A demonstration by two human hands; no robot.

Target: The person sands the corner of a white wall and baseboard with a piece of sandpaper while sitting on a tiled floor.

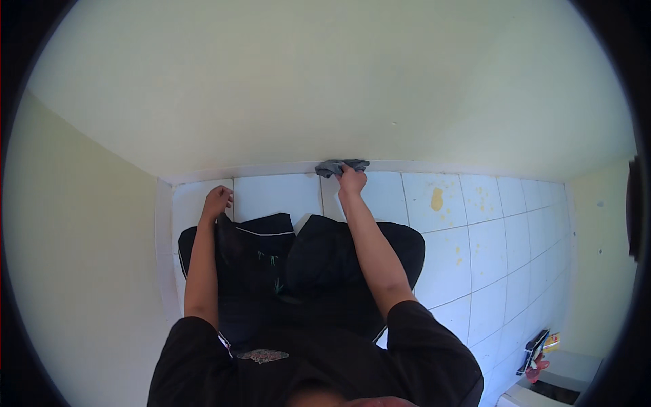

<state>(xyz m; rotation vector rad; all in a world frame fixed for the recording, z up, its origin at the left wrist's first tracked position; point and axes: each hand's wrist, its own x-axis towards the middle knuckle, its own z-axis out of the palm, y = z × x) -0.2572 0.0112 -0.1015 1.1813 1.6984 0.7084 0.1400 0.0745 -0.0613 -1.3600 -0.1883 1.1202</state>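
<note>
A crumpled dark grey cloth [332, 167] is gripped in my right hand [352, 180]. It lies against the pale skirting strip [271, 168] where the wall meets the floor. Off to the left, my left hand [218, 202] hovers near my dark-clothed knee, its fingers curled in with nothing seen in them. White floor tiles [277, 195] lie between the two hands. The palm side of my right hand is hidden.
A plain pale wall [325, 81] rises ahead, and another wall [88, 224] stands close on my left. Yellowish stains [437, 199] mark the tiles on the right. Several small items, among them a red one [537, 370], sit at the lower right beside a whitish ledge [573, 366].
</note>
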